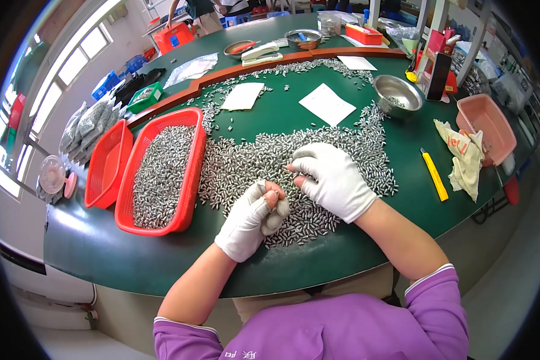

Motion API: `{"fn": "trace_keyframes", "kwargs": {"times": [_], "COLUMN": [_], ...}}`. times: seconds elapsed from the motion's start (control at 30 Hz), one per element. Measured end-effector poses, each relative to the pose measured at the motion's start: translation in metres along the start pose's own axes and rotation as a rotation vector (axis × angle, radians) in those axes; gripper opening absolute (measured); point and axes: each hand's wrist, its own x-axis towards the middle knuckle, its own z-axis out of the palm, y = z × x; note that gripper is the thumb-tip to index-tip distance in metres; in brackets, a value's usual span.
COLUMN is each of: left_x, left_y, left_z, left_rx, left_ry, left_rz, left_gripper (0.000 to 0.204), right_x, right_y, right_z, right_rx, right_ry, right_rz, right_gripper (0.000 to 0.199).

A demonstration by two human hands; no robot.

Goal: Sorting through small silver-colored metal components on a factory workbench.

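A wide spread of small silvery bullet-shaped metal pieces covers the green table before me. I wear white gloves with bare thumb and index tips. My left hand is closed over the near part of the spread, fingers curled and thumb against index; what it pinches is too small to make out. Just to its right, my right hand reaches over the pieces from the right. Its thumb and index tips are slightly apart, with nothing visible between them; the pieces beneath its palm are hidden.
Left stands a red plastic basket full of similar pieces, beside another red basket. Paper sheets, a steel bowl, a yellow cutter, a cloth and a pink basket lie around. A brown wooden ledge borders the far side.
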Motion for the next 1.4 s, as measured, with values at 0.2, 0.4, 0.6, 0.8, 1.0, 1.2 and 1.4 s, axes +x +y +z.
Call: {"fn": "trace_keyframes", "kwargs": {"times": [0.2,0.4,0.6,0.8,1.0,1.2,1.4], "left_x": [0.000,0.002,0.001,-0.001,0.000,-0.001,-0.002], "left_y": [-0.004,-0.004,0.001,0.000,-0.002,-0.003,0.000], "left_z": [-0.003,-0.004,-0.004,-0.003,-0.003,-0.003,0.001], "left_rx": [0.019,-0.001,-0.116,-0.078,-0.060,-0.029,-0.004], "left_ry": [-0.014,-0.022,-0.037,-0.051,-0.024,-0.004,-0.005], "left_rz": [0.031,0.020,-0.003,-0.049,-0.004,0.012,-0.012], "left_gripper": [0.026,0.031,0.040,0.023,0.022,0.023,0.024], "right_x": [-0.003,-0.002,0.002,0.001,-0.002,-0.001,0.001], "right_y": [0.010,0.006,-0.012,-0.017,-0.017,-0.021,-0.018], "right_z": [0.008,0.008,-0.001,0.001,0.003,0.003,0.004], "right_rx": [-0.055,-0.103,0.293,0.460,0.551,0.633,0.475], "right_ry": [-0.180,-0.153,0.060,-0.001,-0.001,-0.001,0.060], "right_rz": [-0.007,0.023,0.001,-0.060,0.013,0.051,-0.065], "right_gripper": [0.017,0.013,0.016,0.018,0.017,0.014,0.014]}}
